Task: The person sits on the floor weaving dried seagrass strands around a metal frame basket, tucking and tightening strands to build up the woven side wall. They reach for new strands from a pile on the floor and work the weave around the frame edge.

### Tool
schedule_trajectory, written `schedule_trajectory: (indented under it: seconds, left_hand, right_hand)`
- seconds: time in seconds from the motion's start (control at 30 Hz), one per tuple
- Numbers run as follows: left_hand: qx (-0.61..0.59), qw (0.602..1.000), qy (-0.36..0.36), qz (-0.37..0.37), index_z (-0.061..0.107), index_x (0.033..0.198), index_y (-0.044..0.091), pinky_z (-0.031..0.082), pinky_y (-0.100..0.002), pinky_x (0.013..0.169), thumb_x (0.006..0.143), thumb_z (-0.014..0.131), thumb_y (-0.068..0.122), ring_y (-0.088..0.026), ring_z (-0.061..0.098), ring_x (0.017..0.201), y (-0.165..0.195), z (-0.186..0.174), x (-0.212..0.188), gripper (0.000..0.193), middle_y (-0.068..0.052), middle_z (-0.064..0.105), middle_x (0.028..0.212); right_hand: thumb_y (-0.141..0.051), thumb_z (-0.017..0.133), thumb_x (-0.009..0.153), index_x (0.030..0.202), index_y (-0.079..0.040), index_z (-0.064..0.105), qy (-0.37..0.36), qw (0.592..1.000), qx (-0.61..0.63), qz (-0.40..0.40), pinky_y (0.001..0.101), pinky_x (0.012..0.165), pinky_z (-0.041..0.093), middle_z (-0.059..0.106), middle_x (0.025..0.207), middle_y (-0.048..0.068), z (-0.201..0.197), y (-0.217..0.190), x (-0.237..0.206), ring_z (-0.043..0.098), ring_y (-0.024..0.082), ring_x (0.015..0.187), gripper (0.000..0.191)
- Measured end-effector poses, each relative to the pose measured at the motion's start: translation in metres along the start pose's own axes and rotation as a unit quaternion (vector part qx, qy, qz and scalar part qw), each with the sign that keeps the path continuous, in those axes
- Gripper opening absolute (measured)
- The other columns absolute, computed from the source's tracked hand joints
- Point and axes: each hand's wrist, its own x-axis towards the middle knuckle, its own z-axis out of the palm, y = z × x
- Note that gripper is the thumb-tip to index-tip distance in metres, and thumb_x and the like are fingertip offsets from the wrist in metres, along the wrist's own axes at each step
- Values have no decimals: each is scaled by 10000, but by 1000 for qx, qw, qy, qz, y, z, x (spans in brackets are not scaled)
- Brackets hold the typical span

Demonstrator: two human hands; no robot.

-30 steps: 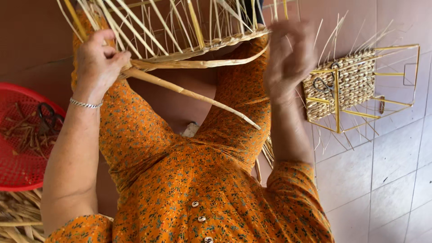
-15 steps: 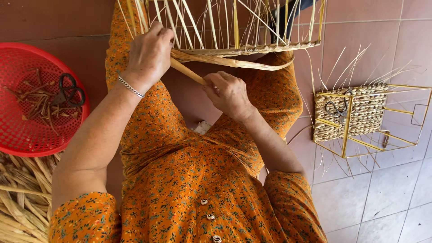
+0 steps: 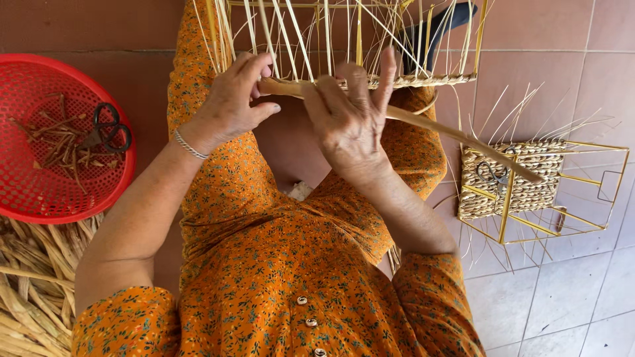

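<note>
A half-woven basket frame [image 3: 344, 39] of yellow wire with thin upright reeds rests on my lap at the top of the view. My left hand [image 3: 235, 99] pinches the end of a long flat straw strand [image 3: 423, 122] against the frame's lower rim. My right hand [image 3: 350, 116] lies over the same strand a little to the right, fingers spread among the upright reeds. The strand runs on down to the right past my right wrist. I wear an orange flowered dress [image 3: 284, 264] and a silver bracelet [image 3: 188, 145] on the left wrist.
A red plastic basket [image 3: 40, 192] at the left holds black scissors [image 3: 109, 129] and straw scraps. A pile of dry straw [image 3: 33, 291] lies below it. At the right stands a partly woven small basket [image 3: 522, 178] on a yellow wire frame, on the tiled floor.
My right hand came down from the upper right onto the strand, then up to the rim. The frame and my left hand shifted, and the strand now points down to the right.
</note>
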Motion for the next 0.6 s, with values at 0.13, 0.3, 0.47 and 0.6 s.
schedule_trajectory:
  seconds: [0.13, 0.3, 0.47, 0.6]
  left_hand:
    - [72, 993, 87, 39, 574, 1210, 31, 620, -333, 718, 1081, 664, 38, -210, 711, 847, -3, 14, 4, 158, -100, 684, 973]
    - [-48, 994, 89, -35, 612, 1119, 34, 613, -327, 731, 1129, 602, 61, -207, 718, 820, -6, 14, -1, 30, -102, 709, 951]
    - [-83, 992, 47, -86, 656, 1197, 39, 561, -351, 667, 1026, 642, 45, -212, 684, 748, -4, 2, -1, 171, -126, 704, 898]
    - [-92, 993, -10, -70, 629, 1150, 29, 576, -359, 714, 996, 651, 17, -191, 696, 799, -9, -6, -1, 156, -108, 694, 905]
  right_hand:
    - [-177, 779, 926, 1088, -168, 719, 154, 983, 15, -102, 580, 1183, 138, 714, 1092, -10, -20, -10, 12, 639, 255, 1064, 173]
    - [-161, 793, 992, 1264, -55, 690, 29, 961, 270, -46, 391, 952, 524, 696, 1197, 93, 0, -18, -2, 678, 236, 1039, 309]
    - [-71, 697, 1028, 1429, 23, 540, -15, 926, 365, 92, 344, 939, 628, 667, 1267, 148, 75, -12, -2, 696, 246, 1116, 441]
    - [-41, 713, 975, 1352, -29, 586, 17, 910, 403, 94, 306, 854, 625, 656, 1194, 132, 98, -13, 5, 701, 223, 1044, 398]
